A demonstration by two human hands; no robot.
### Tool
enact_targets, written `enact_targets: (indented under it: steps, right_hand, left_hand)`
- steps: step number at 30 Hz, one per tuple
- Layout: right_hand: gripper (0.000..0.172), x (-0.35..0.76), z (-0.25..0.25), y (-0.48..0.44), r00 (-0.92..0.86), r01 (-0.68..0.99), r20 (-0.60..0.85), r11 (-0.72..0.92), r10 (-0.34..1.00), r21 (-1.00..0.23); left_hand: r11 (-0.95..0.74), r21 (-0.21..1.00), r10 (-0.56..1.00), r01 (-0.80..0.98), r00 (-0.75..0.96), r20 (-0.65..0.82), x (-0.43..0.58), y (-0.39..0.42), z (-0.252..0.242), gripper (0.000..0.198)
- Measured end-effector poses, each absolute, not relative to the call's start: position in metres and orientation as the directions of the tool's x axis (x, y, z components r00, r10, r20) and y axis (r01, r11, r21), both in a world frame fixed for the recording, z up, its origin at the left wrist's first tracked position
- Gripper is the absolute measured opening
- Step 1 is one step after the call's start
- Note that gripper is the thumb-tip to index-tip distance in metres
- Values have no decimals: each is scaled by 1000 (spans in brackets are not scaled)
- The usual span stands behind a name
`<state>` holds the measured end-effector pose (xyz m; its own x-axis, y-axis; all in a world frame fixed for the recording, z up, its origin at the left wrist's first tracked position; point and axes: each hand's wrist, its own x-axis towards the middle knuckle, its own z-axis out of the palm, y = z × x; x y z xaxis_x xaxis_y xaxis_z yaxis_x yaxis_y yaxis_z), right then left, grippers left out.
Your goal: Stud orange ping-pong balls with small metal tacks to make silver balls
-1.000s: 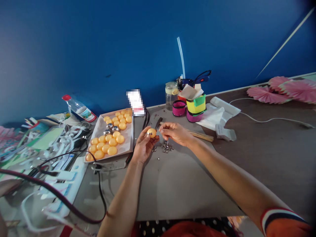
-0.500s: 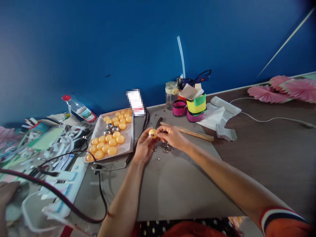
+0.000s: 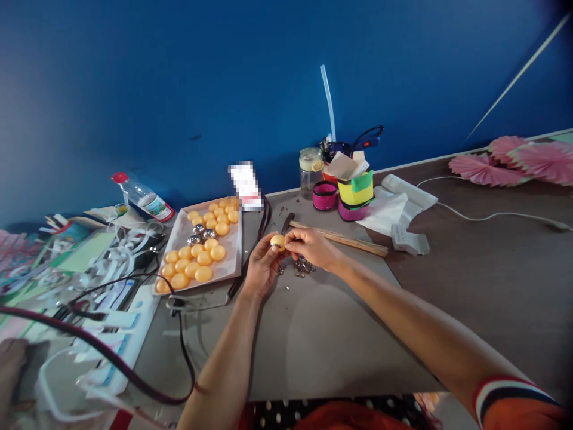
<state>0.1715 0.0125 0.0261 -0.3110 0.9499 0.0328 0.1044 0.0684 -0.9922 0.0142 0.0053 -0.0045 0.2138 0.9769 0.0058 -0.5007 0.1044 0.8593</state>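
My left hand [image 3: 263,263] is closed around a pale-yellow rounded piece [image 3: 277,240], with the thumb at its near side. A small shiny bit shows on the lower edge of that piece. On its right side, my right hand [image 3: 311,248] is pinched against the edge; whatever lies between those fingertips is too small to make out. Beneath both hands lies a pile of small shiny metal parts [image 3: 304,267] on the grey mat [image 3: 331,340]. To the left, a shallow white box [image 3: 230,257] holds several similar yellow pieces [image 3: 204,273] and several silver balls [image 3: 209,234].
A hammer [image 3: 340,237] with a wooden handle lies behind my right hand. Farther back stand a glass jar [image 3: 311,173] and a yellow container [image 3: 356,191]. A plastic bottle [image 3: 147,200], loose cables [image 3: 147,394] and cluttered strips occupy the left. Another person's hand [image 3: 11,364] is at the left edge.
The yellow piece and both my hands stay almost in place, with only a slight shift of the fingers. At the left edge, the other person's hand has moved a little.
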Motion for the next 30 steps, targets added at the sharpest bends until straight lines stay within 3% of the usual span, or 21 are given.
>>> enact_targets:
  steps: [10,17,20,25,27,30]
  right_hand:
    - [11,170,25,12,-285,173,2,53,959,-983]
    - [8,160,17,11,-202,95,61,82,977,-992]
    - [16,159,12,14,-154,6,58,60,986,-998]
    - [19,174,11,23,-340,-115,18,-22,940,-993]
    - [19,185,14,27,-389,-14,12,7,921,-1000]
    - [18,203,19,33,-475,296,-67,88,878,-951]
  left_hand:
    - [86,877,985,-473,171,-5,18,3,-3,38]
    - [45,893,987,-449,157,29,20,2,-3,36]
    - [49,893,983,-448,182,37,21,2,-2,36]
    - [143,856,979,-497,199,-48,17,4,-1,37]
    - [174,834,974,-524,215,-68,14,5,1,37]
    - [177,822,975,-541,213,-70,11,7,2,39]
